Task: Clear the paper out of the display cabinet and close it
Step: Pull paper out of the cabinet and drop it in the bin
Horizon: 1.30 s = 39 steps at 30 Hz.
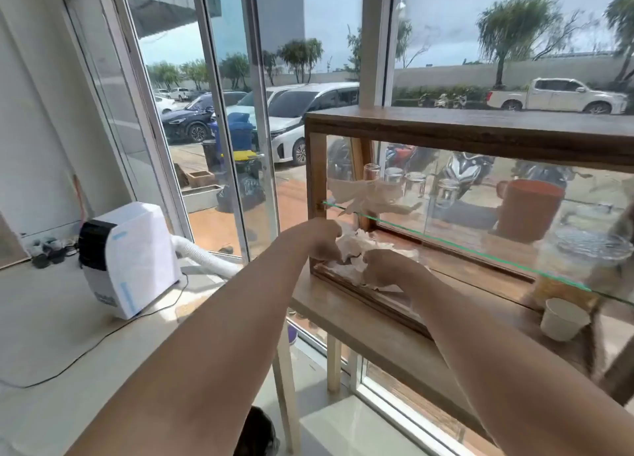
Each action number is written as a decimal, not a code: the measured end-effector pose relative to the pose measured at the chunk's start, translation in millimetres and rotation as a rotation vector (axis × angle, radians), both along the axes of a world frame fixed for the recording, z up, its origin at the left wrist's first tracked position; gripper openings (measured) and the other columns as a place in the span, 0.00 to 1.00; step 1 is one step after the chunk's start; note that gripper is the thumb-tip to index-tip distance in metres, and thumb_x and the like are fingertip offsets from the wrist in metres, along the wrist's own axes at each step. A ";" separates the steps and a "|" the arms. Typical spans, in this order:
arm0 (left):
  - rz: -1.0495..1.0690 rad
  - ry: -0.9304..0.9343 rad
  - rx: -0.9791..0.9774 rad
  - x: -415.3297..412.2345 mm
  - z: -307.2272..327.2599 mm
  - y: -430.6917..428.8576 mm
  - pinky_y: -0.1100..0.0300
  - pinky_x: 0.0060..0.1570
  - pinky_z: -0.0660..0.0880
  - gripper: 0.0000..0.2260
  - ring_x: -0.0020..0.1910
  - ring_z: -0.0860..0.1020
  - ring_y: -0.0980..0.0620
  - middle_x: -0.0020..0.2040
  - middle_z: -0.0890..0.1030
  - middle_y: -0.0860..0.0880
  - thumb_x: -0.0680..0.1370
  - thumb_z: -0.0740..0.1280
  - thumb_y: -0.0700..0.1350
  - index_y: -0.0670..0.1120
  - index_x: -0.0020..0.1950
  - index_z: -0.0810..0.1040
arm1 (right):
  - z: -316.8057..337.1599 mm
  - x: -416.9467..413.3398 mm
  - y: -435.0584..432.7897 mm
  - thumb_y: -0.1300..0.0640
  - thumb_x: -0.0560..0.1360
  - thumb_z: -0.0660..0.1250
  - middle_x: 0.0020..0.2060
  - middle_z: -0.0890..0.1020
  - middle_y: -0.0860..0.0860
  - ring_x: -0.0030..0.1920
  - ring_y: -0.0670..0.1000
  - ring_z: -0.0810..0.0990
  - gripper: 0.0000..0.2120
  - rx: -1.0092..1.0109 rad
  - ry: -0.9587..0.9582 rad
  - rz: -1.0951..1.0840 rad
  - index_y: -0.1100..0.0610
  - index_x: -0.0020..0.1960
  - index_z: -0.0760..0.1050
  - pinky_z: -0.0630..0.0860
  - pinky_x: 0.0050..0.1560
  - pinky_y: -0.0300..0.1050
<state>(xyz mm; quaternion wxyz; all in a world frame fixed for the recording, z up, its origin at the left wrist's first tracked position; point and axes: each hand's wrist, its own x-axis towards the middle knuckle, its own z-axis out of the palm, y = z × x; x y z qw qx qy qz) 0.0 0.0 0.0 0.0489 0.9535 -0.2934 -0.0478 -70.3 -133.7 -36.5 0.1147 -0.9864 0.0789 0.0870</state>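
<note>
A wooden display cabinet [473, 129] with glass sides stands on a wooden table by the window. Crumpled white paper [360, 246] lies on its bottom level at the left end. My left hand [322, 239] grips the paper's left side and my right hand [387, 266] grips its lower right part, both reaching in from the front. More crumpled paper [363, 194] rests on the green-edged glass shelf [480, 249] just above. The cabinet's door is not clearly visible.
Glass jars [411, 184] and an orange mug [528, 212] stand on the shelf. A lidded plastic cup [579, 263] and a white paper cup [562, 318] sit to the right. A white air cooler [130, 260] with hose and cable stands on the floor to the left.
</note>
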 end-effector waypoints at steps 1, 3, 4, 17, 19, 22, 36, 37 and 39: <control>0.002 0.036 0.012 3.9 -5.1 -4.3 0.54 0.63 0.70 0.27 0.67 0.72 0.43 0.69 0.73 0.44 0.74 0.70 0.50 0.43 0.71 0.69 | -11.8 9.5 -2.8 0.56 0.76 0.62 0.68 0.74 0.58 0.67 0.59 0.72 0.22 0.022 -0.022 -0.062 0.58 0.70 0.69 0.70 0.65 0.48; 0.002 0.083 -0.004 20.9 -21.3 -12.3 0.56 0.59 0.71 0.26 0.64 0.74 0.43 0.67 0.75 0.43 0.73 0.71 0.49 0.43 0.69 0.70 | -34.0 29.1 -11.6 0.50 0.74 0.65 0.68 0.70 0.58 0.69 0.60 0.69 0.27 0.067 -0.073 -0.216 0.55 0.71 0.67 0.68 0.67 0.55; 0.007 0.103 -0.004 28.0 -30.5 -16.4 0.56 0.57 0.71 0.26 0.62 0.75 0.42 0.65 0.76 0.43 0.72 0.71 0.50 0.43 0.68 0.71 | -41.3 34.5 -14.1 0.48 0.72 0.67 0.70 0.67 0.57 0.71 0.61 0.65 0.30 0.078 -0.081 -0.266 0.54 0.71 0.65 0.66 0.68 0.58; 0.005 0.145 0.082 116.1 -91.2 -75.7 0.42 0.64 0.72 0.47 0.72 0.59 0.39 0.73 0.59 0.45 0.57 0.78 0.61 0.51 0.71 0.63 | -83.0 82.8 -41.4 0.48 0.77 0.63 0.72 0.66 0.56 0.71 0.60 0.63 0.27 0.057 -0.053 -0.340 0.55 0.73 0.64 0.64 0.65 0.53; 0.016 0.212 0.028 122.7 -91.5 -80.2 0.40 0.66 0.68 0.52 0.76 0.51 0.41 0.78 0.49 0.49 0.60 0.80 0.55 0.56 0.76 0.52 | -90.6 90.8 -46.7 0.52 0.77 0.63 0.68 0.70 0.55 0.68 0.59 0.67 0.22 0.058 -0.085 -0.359 0.53 0.70 0.68 0.66 0.60 0.53; -0.021 0.298 -0.001 128.6 -89.0 -86.8 0.41 0.61 0.74 0.55 0.77 0.49 0.44 0.78 0.45 0.52 0.61 0.81 0.52 0.61 0.76 0.48 | -94.5 95.9 -52.9 0.53 0.75 0.64 0.63 0.73 0.54 0.65 0.58 0.69 0.17 0.066 -0.099 -0.358 0.51 0.64 0.71 0.66 0.55 0.54; -0.238 0.107 -0.254 152.3 -131.3 -72.6 0.56 0.34 0.65 0.17 0.36 0.73 0.45 0.34 0.72 0.45 0.67 0.59 0.30 0.46 0.23 0.60 | -92.9 120.4 -50.4 0.51 0.74 0.65 0.59 0.79 0.56 0.61 0.60 0.77 0.13 0.009 -0.142 -0.490 0.54 0.57 0.78 0.74 0.54 0.52; -0.236 0.088 -0.274 151.3 -128.9 -69.3 0.56 0.34 0.66 0.17 0.37 0.74 0.45 0.36 0.73 0.44 0.67 0.60 0.30 0.47 0.23 0.61 | -91.6 122.6 -48.2 0.53 0.74 0.65 0.56 0.81 0.57 0.57 0.60 0.79 0.12 0.040 -0.171 -0.489 0.55 0.54 0.79 0.74 0.49 0.50; -0.222 0.060 -0.317 147.8 -124.2 -63.4 0.58 0.35 0.66 0.16 0.38 0.74 0.47 0.38 0.75 0.44 0.70 0.61 0.31 0.46 0.25 0.67 | -86.5 124.0 -42.4 0.56 0.73 0.64 0.53 0.82 0.58 0.54 0.61 0.81 0.10 0.081 -0.196 -0.478 0.56 0.52 0.79 0.72 0.44 0.47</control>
